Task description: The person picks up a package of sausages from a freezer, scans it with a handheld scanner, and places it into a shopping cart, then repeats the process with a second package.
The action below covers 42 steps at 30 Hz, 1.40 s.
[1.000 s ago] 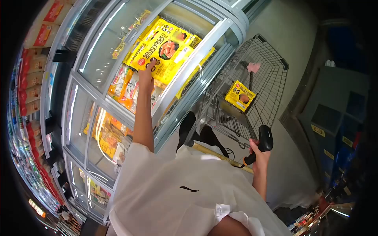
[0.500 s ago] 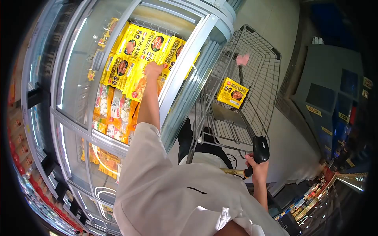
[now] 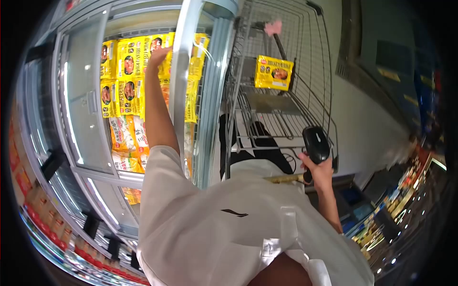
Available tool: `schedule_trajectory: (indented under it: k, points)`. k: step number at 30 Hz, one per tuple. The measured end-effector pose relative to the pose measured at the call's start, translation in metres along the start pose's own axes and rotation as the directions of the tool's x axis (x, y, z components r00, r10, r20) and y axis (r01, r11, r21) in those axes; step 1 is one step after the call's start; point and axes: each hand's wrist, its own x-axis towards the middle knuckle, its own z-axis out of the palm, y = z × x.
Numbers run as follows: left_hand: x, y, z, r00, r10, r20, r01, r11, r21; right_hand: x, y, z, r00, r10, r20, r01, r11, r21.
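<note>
Inside the open part of a glass-topped freezer (image 3: 103,76), my left hand (image 3: 159,56) is over yellow food packets (image 3: 129,62), close beside the pale door frame (image 3: 185,62). Its fingers are blurred, and whether they grip anything does not show. Orange and white bags (image 3: 124,136) lie below the yellow packets. My right hand (image 3: 318,168) is closed around the handle of a wire shopping cart (image 3: 312,97), just below a black rounded piece (image 3: 316,144). One yellow packet (image 3: 274,73) lies in the cart.
A pink object (image 3: 273,27) hangs at the cart's far part. My legs (image 3: 265,143) are beside the cart. More glass-doored cases (image 3: 52,167) stand at the left, and lit goods shelves (image 3: 396,205) at the lower right.
The view has turned, and the freezer and cart appear shifted left and up. My left hand has moved across the packets towards the door frame. My right hand stays on the handle.
</note>
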Motion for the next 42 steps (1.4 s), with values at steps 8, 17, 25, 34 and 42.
schedule_trajectory:
  k: [8,17,25,34,42]
  points:
    - [-0.053,0.175,0.229,0.941,0.289,-0.173,-0.325,0.914,-0.244,-0.002,0.021,-0.053,1.000,0.029,0.005,-0.029,0.996,0.084]
    - [0.126,-0.059,0.456,0.894,0.094,0.437,-0.447,0.224,0.866,0.015,0.093,-0.134,0.983,0.136,0.121,-0.170,0.922,0.348]
    - [0.108,-0.058,0.520,0.934,-0.073,0.350,-0.344,0.091,0.935,0.020,0.156,-0.186,0.991,0.071,0.109,-0.117,0.851,0.512]
    - [0.057,-0.004,0.501,0.867,-0.129,0.481,-0.425,0.312,0.850,0.009,0.160,-0.216,0.993,0.085,0.076,-0.112,0.846,0.521]
    - [-0.140,0.244,0.463,0.786,-0.037,0.617,-0.307,0.843,0.441,-0.009,0.153,-0.252,0.977,-0.196,-0.083,0.207,0.782,0.588]
